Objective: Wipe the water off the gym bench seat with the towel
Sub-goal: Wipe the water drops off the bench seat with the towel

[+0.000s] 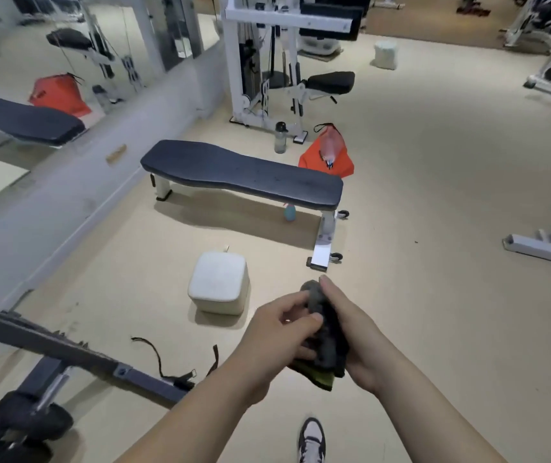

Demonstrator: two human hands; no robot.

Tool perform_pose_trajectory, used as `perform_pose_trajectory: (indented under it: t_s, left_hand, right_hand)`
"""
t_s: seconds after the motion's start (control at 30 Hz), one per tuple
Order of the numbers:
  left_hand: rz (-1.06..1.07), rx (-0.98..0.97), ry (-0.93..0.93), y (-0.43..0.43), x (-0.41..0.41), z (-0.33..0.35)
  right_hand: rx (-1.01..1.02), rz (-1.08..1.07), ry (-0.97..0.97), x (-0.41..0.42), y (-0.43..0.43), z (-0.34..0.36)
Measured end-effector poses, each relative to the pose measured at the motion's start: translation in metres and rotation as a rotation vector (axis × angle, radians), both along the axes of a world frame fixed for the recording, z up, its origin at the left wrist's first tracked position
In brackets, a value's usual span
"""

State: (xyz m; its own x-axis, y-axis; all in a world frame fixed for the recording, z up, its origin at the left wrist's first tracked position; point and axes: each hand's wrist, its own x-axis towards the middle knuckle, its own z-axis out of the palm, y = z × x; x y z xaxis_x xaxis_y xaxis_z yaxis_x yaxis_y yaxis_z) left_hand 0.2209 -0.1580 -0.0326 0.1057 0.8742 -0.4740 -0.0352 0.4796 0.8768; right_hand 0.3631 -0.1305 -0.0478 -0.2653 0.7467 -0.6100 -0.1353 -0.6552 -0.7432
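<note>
A flat gym bench (240, 173) with a dark padded seat and white legs stands across the floor ahead of me, a few steps away. Faint specks show on its seat. I hold a bunched dark grey towel (325, 339) with a green edge in front of my body. My left hand (279, 332) grips its left side and my right hand (350, 329) wraps its right side. Both hands are well short of the bench.
A white cushioned cube stool (219, 282) sits between me and the bench. Beyond the bench are an orange bag (327, 155), a water bottle (280, 138) and a white cable machine (260, 61). A dark machine frame (67, 349) and strap (157, 355) lie at left. A mirror wall runs along the left.
</note>
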Motion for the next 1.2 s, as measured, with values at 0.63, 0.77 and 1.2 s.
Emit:
perform_pose_trajectory:
  t_s: [0.63, 0.77, 1.2]
  left_hand:
    - [0.308, -0.098, 0.184, 0.343, -0.154, -0.048]
    - [0.244, -0.151, 0.001, 0.433, -0.183, -0.05]
    - [0.543, -0.334, -0.485, 0.676, -0.273, -0.067]
  right_hand:
    - [-0.152, 0.06, 0.083, -0.116, 0.4, -0.006]
    - [-0.149, 0.004, 0.149, -0.146, 0.487, 0.002]
    - [-0.27, 0.342, 0.187, -0.24, 0.764, -0.052]
